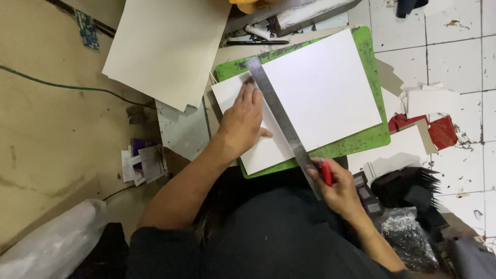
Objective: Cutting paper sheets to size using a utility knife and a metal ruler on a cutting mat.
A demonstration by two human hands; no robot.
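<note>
A white sheet of card (325,93) lies on a green cutting mat (369,139). A long steel ruler (276,111) runs diagonally across the sheet. My left hand (243,121) presses flat on the card, its fingers against the ruler's left edge. My right hand (333,186) sits at the ruler's near end, closed around a red-handled cutter (327,173) whose tip meets the ruler's lower end at the mat's near edge.
A large cream board (165,46) lies at the upper left. A black pen (257,42) rests behind the mat. Card offcuts (429,101), red boxes (444,132), black pieces (408,188) and a plastic bag (411,240) crowd the tiled floor on the right. Small scraps (144,163) lie on the left.
</note>
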